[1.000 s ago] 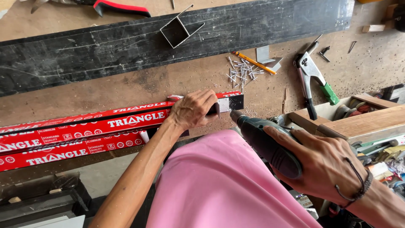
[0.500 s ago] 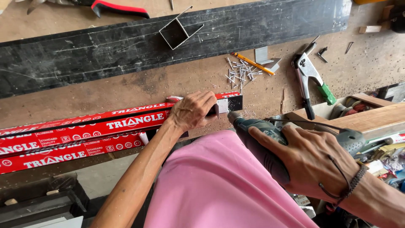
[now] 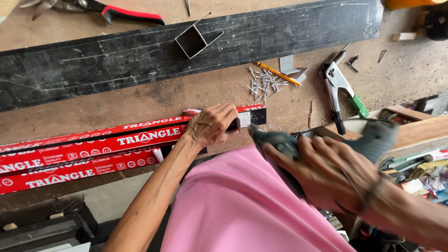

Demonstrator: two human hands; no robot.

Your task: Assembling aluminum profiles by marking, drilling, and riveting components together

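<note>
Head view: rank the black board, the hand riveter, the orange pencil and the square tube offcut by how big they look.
1. black board, spanning almost the full width.
2. hand riveter.
3 and 4. orange pencil and square tube offcut: the pencil looks longer but much thinner, so I would not rank them.

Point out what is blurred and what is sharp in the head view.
Head view: the right hand and the green power drill it grips are smeared by motion blur; the left hand on the red-wrapped bars, the loose rivets and the rivet tool look sharp; the light is soft and even.
</note>
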